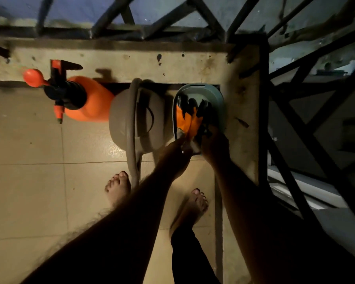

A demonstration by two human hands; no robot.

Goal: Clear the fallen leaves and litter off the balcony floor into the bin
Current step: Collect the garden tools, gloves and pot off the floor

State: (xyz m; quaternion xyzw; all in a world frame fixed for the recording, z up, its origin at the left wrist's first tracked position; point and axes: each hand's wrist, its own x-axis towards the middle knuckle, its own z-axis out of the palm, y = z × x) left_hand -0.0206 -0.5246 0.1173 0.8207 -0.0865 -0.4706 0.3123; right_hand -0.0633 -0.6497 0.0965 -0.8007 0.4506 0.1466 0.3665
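Observation:
A teal bin (220, 95) with a black liner stands against the ledge in the balcony corner. Orange litter (186, 120) and dark leaves (205, 107) lie in its mouth. Both my hands reach over the bin's near rim. My left hand (177, 152) pinches the near end of the orange litter, with something pale beside its fingers. My right hand (214, 145) has its fingers curled into dark leaves at the rim. The light is dim, so finger detail is poor.
A grey watering can (135, 117) stands just left of the bin, an orange pressure sprayer (80, 99) further left. A concrete ledge (131, 62) and dark metal railing (262, 99) close off the far and right sides. My bare feet (119, 187) stand on tiled floor (29, 171).

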